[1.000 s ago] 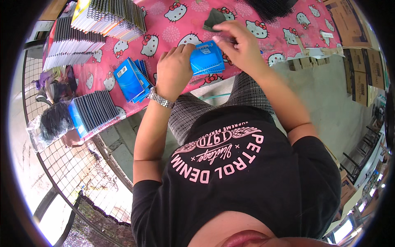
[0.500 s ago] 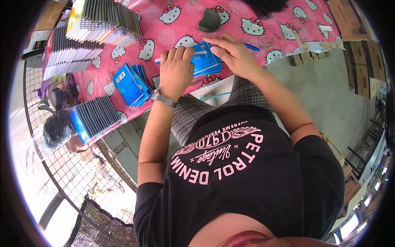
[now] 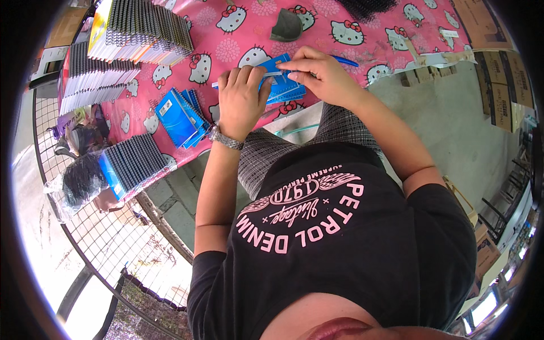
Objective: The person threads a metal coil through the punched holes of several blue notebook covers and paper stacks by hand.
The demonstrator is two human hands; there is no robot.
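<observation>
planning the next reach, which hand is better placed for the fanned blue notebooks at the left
Probably the left hand: it is much nearer the fanned blue notebooks, while the right hand is farther right, at another blue notebook.

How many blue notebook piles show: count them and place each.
3: one loose pile under the left hand and right hand, one fanned pile left of the watch, one black-spined row farther left. Others may be hidden.
</observation>
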